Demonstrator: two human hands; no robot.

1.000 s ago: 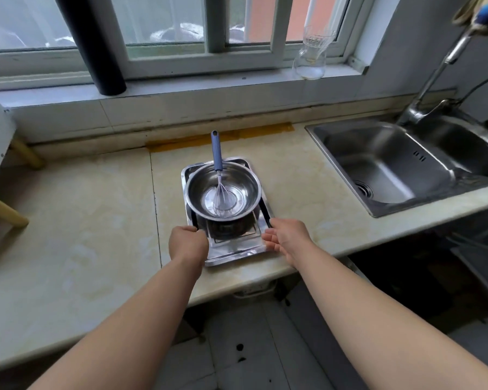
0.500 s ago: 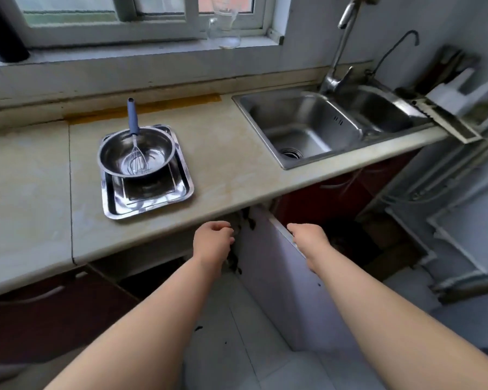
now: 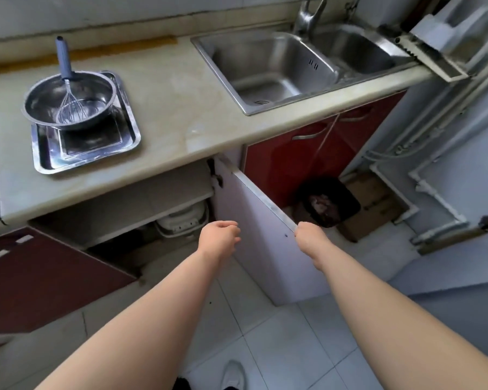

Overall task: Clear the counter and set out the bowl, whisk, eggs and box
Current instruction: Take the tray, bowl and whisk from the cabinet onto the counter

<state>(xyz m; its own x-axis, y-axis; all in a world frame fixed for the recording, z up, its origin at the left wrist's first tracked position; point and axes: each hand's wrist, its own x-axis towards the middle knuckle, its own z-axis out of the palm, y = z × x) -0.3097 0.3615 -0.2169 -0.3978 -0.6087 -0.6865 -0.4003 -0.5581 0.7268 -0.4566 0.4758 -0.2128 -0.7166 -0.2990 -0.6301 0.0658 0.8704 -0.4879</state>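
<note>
A steel bowl (image 3: 37, 104) stands on a square steel tray (image 3: 130, 133) at the left of the counter (image 3: 181, 108). A whisk (image 3: 65, 68) with a blue-grey handle leans inside the bowl. Below the counter edge, my right hand (image 3: 307, 236) is closed on the top edge of the open pale cabinet door (image 3: 257, 237). My left hand (image 3: 220, 237) hangs loosely curled in front of the open cabinet, holding nothing. No eggs or box are in view.
A double steel sink (image 3: 268, 68) with a tap sits to the right. Inside the open cabinet a shelf (image 3: 141, 209) has a white appliance (image 3: 181, 223) under it. Red cabinet doors (image 3: 302, 161) flank it. A black bin (image 3: 330, 201) and cardboard (image 3: 375, 204) lie on the floor.
My hands left the tray and dropped below the counter. The view swung down and right. My right hand has taken the cabinet door's edge, and the door stands wider open.
</note>
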